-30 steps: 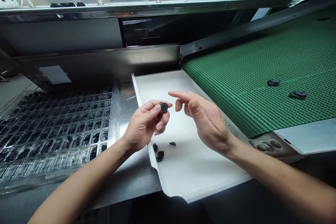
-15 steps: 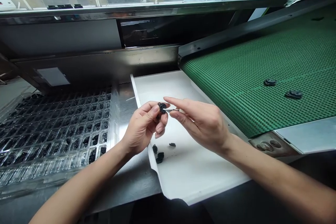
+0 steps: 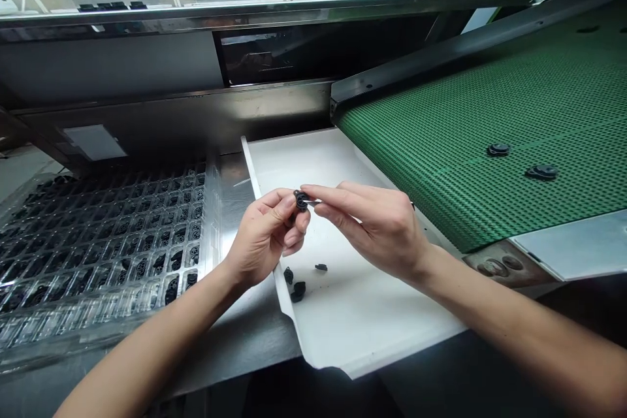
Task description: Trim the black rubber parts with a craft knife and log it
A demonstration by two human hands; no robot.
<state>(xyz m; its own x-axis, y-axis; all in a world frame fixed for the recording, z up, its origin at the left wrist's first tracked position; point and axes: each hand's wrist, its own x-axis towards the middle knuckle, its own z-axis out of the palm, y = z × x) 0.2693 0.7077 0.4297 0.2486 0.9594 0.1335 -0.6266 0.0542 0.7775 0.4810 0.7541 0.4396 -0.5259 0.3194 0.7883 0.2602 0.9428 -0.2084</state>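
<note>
My left hand (image 3: 262,232) pinches a small round black plastic part (image 3: 300,201) between thumb and fingers, above the white tray (image 3: 386,333). From the right, my right hand (image 3: 379,222) grips a thin pointed metal tool (image 3: 312,203), its fingers stretched forward and the thumb beneath. The tip meets the black part's face; most of the tool is hidden by my fingers, so its kind is unclear. Below my hands, several loose black pieces lie near the tray's left edge, among them a rounded piece (image 3: 298,291) and a small flat piece (image 3: 321,267).
A clear compartment tray (image 3: 211,228) filled with black parts lies on the left. To the right runs a green mesh conveyor belt (image 3: 441,163) bearing black parts, including a nearer one (image 3: 541,172). A metal ledge (image 3: 274,108) crosses behind.
My right fingers have closed in over the tool and hide its pale rear part. The tip stays at the black part. The view has shifted slightly; the belt's parts appear a little further left.
</note>
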